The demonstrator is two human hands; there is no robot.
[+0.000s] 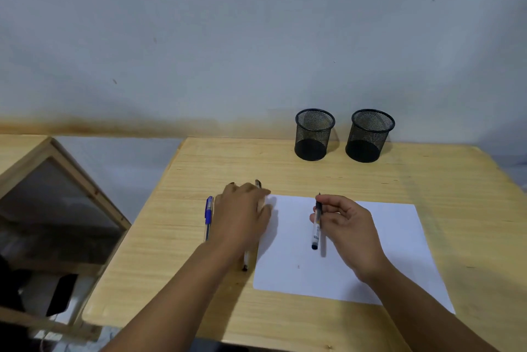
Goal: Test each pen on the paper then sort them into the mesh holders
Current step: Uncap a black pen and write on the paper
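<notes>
A white sheet of paper [393,249] lies on the wooden table [313,172]. My right hand [349,226] pinches a clear pen with a black cap end [316,233] above the paper, tip pointing away from me. My left hand [242,214] rests flat, palm down, at the paper's left edge, over loose pens; a black-tipped pen [245,263] sticks out below it and another pen end [258,183] above it. A blue pen [208,216] lies just left of that hand. Two black mesh holders [313,135] [369,136] stand at the table's far edge.
A wooden-framed stand with a dark panel [57,209] sits to the left of the table, with a gap between. A grey wall rises directly behind the holders. The table's right edge runs diagonally at far right.
</notes>
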